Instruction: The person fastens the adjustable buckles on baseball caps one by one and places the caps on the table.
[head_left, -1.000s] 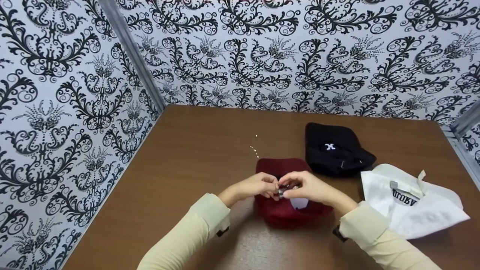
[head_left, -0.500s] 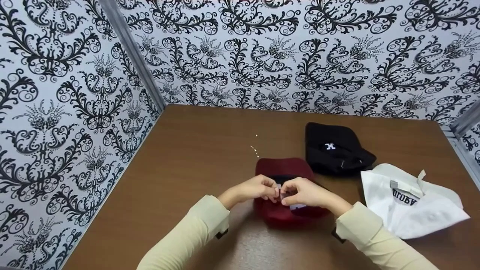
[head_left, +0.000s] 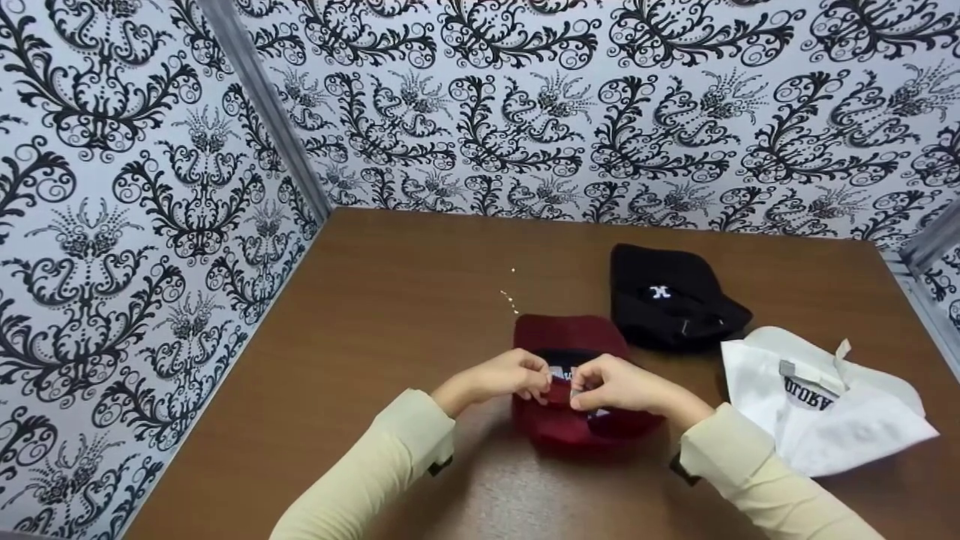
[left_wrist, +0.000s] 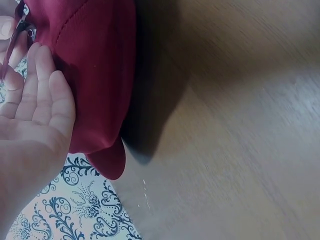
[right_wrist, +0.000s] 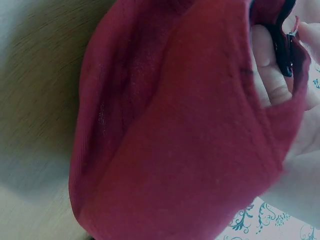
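Observation:
A dark red baseball cap (head_left: 570, 330) lies on the brown table, its brim away from me and its back opening towards me. My left hand (head_left: 517, 375) pinches one end of the cap's thin red strap (left_wrist: 10, 50) between thumb and fingertips, the other fingers extended along the crown. On the opposite side my right hand (head_left: 622, 384) pinches the strap by the small metal buckle (left_wrist: 22, 29). In the right wrist view, fingers (right_wrist: 267, 65) of the right hand show through the cap's opening beside a black piece (right_wrist: 283, 50). The strap runs between both hands.
A black cap (head_left: 660, 307) with a white emblem lies behind and to the right. Closer on the right is a white cap (head_left: 840, 435) with dark lettering and a loose strap. Patterned walls (head_left: 525, 112) border the table (head_left: 360, 300) at the back and left.
My hands have drawn slightly apart from over the buckle, the right one lowering a little. More of the strap and the cap's inside now shows between them. The other caps stay put.

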